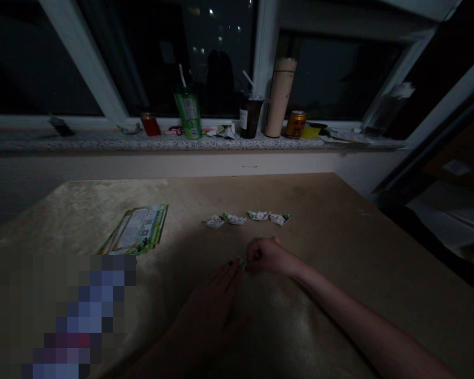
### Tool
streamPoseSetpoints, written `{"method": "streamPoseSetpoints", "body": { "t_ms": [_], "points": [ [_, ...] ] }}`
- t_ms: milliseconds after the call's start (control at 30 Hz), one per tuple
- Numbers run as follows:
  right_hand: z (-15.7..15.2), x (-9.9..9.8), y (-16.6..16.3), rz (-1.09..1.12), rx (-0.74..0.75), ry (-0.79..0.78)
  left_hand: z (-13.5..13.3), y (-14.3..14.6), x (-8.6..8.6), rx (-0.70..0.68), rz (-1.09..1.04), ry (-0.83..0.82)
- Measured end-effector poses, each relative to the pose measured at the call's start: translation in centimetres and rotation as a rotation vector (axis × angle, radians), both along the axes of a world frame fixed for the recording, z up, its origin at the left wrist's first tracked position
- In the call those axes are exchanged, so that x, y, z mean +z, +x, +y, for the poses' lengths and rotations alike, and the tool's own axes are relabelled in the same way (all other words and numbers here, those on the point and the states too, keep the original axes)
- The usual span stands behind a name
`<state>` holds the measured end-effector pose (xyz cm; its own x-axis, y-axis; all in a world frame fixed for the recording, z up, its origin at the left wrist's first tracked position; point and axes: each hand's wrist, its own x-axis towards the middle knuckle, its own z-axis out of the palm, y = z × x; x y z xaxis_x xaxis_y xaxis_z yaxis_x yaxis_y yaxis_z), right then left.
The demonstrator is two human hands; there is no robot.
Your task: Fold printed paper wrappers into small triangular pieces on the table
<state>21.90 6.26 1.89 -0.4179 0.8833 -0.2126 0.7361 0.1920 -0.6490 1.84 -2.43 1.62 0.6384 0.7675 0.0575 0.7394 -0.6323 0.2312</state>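
On desk [339, 252], nr. middle: small greenish piece, prob. paper [241, 260], partly hidden. L hand [211, 300] flat, grip wide, tips at it; R hand [269, 255] curled beside, can't tell if pinching. Likely light, thin, creases easily, may tear; best held by edges, gently

Left grip [209, 302] palm-down, fingers [229, 272] extended; right grip [266, 255] curled just beside them
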Motion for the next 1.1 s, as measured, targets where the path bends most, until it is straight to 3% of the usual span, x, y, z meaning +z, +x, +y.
{"method": "streamPoseSetpoints", "body": {
  "t_ms": [267, 800, 900, 1100],
  "points": [
    [-0.1, 0.1, 0.0, -0.018, 0.009, 0.009, -0.6, -0.4, -1.3, 0.071, 0.100, 0.253],
    [-0.3, -0.1, 0.0, 0.026, 0.001, 0.050, -0.1, -0.2, -0.7, 0.098, 0.217, 0.183],
    [-0.4, -0.1, 0.0, 0.029, 0.010, 0.068, 0.2, -0.2, -0.4, 0.083, 0.173, 0.164],
    [-0.5, -0.2, 0.1, 0.012, 0.032, 0.116, 2.1, -0.8, 0.0, 0.172, -0.111, 0.126]
  ]
}}
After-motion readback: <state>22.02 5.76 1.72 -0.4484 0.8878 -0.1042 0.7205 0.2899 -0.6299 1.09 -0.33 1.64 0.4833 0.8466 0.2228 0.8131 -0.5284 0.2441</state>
